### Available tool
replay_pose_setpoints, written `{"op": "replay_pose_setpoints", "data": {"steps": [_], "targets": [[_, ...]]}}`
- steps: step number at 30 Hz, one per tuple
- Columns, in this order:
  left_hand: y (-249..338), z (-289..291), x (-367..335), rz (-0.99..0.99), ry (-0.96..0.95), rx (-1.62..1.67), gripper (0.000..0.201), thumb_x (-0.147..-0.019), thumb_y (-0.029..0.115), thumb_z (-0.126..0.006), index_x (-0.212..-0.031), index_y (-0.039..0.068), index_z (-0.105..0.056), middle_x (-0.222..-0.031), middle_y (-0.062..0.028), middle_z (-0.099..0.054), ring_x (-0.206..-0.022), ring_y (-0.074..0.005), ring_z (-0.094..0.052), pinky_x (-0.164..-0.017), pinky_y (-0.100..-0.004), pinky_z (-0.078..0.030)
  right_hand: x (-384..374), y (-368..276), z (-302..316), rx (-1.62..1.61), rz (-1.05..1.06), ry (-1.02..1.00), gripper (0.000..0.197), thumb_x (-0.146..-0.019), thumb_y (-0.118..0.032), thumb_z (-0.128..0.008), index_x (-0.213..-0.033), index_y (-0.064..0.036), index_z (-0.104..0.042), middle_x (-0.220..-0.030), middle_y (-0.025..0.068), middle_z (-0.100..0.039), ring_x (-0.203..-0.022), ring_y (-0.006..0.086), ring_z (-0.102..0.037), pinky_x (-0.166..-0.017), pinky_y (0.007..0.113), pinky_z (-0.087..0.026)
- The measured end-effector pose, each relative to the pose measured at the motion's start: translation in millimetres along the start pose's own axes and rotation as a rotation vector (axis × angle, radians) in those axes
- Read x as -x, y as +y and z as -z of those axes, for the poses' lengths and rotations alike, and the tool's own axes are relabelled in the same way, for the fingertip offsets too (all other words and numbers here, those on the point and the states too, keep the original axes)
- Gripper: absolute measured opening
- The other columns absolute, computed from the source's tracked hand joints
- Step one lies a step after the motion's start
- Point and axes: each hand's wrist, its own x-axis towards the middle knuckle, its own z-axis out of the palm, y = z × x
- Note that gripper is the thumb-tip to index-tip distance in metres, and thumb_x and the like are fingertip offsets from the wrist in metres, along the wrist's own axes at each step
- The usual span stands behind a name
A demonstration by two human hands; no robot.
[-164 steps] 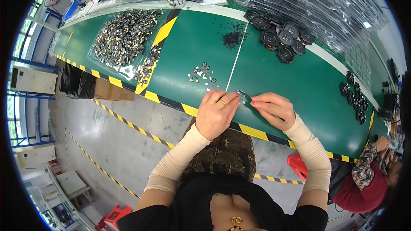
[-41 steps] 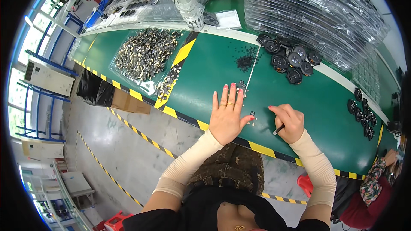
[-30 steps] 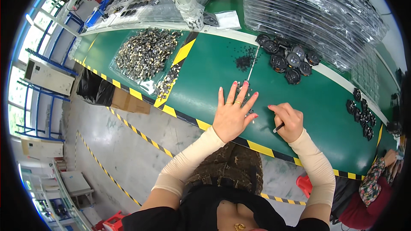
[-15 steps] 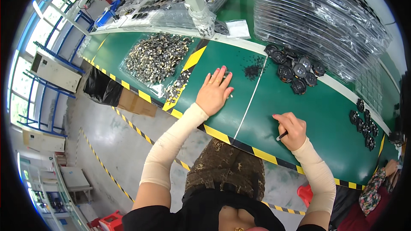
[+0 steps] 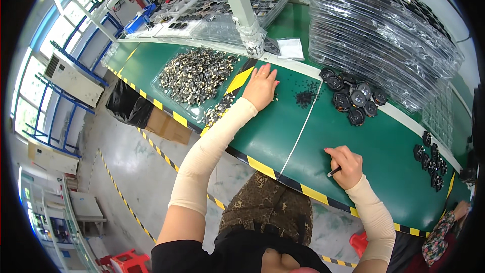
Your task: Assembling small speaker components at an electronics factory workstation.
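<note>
My left hand lies over the green table with its fingers stretched out and slightly spread, beside the yellow-black tape. Small pale pieces show at its right edge; whatever is under the palm is hidden. To its right is a scatter of tiny black parts. Lower right, my right hand is curled around a slim dark pen-like tool, whose end sticks out below the fingers. Left of my left hand, small black, gold and white components are heaped in a clear tray, with more spilled near the tape.
Round black parts cluster at the table's back, before a tall stack of clear plastic trays. Smaller black parts lie far right. A white post rises behind the table edge. Another person's hand shows at the right.
My left hand has slid farther away across the table, toward the post. My right hand keeps its place with the pen-like tool. The whole view has shifted slightly.
</note>
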Motion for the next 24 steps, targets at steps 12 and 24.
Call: {"op": "replay_pose_setpoints", "data": {"steps": [12, 24], "targets": [[-27.3, 67.2, 53.7, 0.084, 0.235, -0.241, 0.022, -0.083, 0.008, -0.067, -0.104, 0.002, -0.069, -0.112, -0.0156, -0.063, -0.103, -0.0340, -0.059, -0.098, -0.0494, -0.042, -2.0, -2.0, -2.3, -0.014, 0.001, -0.017, 0.037, -0.066, 0.011, -0.062, -0.099, -0.0046, -0.068, -0.081, 0.0094, -0.061, -0.060, 0.0254, -0.062, -0.051, 0.036, -0.049], [-9.8, 76.2, 116.4, 0.325, 0.223, -0.404, 0.032, -0.084, 0.026, -0.071, -0.111, 0.009, -0.070, -0.103, -0.0098, -0.060, -0.102, -0.0291, -0.054, -0.099, -0.0506, -0.035, -2.2, -1.0, -0.4, -0.024, -0.002, -0.054, 0.038, -0.068, 0.014, -0.059, -0.101, -0.0029, -0.068, -0.081, 0.0113, -0.060, -0.058, 0.0253, -0.060, -0.051, 0.035, -0.047]]}}
